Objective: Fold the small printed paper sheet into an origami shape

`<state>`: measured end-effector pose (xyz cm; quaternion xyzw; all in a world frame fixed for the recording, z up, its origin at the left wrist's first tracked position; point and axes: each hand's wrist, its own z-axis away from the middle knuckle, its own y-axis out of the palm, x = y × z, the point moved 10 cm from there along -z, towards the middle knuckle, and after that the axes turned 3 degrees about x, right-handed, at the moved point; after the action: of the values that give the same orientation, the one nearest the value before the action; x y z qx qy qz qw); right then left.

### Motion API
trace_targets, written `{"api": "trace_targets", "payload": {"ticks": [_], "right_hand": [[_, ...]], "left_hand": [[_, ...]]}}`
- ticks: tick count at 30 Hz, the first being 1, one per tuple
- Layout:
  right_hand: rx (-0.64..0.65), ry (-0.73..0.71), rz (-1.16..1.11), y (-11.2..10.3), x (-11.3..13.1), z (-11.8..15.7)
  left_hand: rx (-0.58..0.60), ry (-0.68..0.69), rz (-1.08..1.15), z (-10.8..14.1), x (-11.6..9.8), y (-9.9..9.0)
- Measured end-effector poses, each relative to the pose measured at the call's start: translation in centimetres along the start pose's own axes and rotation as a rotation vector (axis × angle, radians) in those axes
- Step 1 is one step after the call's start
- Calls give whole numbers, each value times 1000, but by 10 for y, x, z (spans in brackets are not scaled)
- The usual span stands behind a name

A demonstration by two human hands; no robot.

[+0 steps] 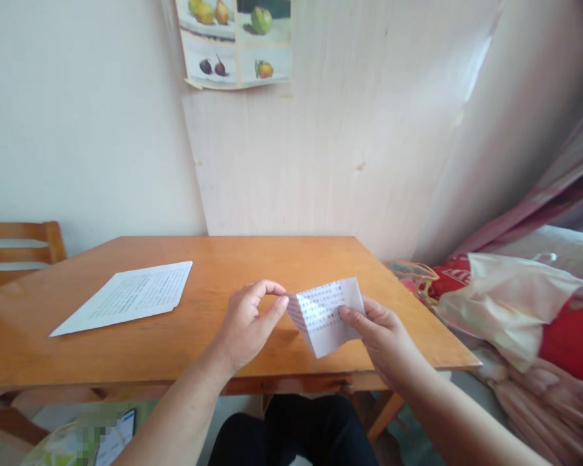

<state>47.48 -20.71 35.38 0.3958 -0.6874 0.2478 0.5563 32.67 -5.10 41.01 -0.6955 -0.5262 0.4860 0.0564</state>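
A folded sheet of printed paper [328, 310] is held up over the front part of the table, with a crease running down its left side. My right hand [376, 327] grips its right edge, thumb on the printed face and fingers behind. At the paper's left corner, the thumb and forefinger of my left hand [252, 320] come together in a pinch. Over to the left, a stack of printed sheets [136, 294] lies flat on the wooden table [243, 265].
A wooden chair [19, 252] stands at the far left. Right of the table are a whitish plastic bag [500, 304] and red bags [576, 340]. A fruit poster [238, 42] hangs on the wall. Below the table's left front, a phone [116, 440] is partly visible.
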Motion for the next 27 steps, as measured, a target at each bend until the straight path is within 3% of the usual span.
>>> {"api": "trace_targets", "payload": {"ticks": [9, 13, 15, 20, 27], "right_hand": [[1, 31, -95, -1, -10, -7], [9, 78, -165, 2, -9, -4], [20, 111, -208, 4, -7, -3], [7, 142, -209, -3, -7, -9], [19, 150, -97, -17, -26, -22]], "left_hand": [[-37, -63, 197, -1, 9, 13], [-54, -53, 185, 0, 9, 12], [-12, -45, 228, -1, 8, 14], [290, -225, 562, 5, 22, 39], [309, -408, 617, 17, 44, 44]]}}
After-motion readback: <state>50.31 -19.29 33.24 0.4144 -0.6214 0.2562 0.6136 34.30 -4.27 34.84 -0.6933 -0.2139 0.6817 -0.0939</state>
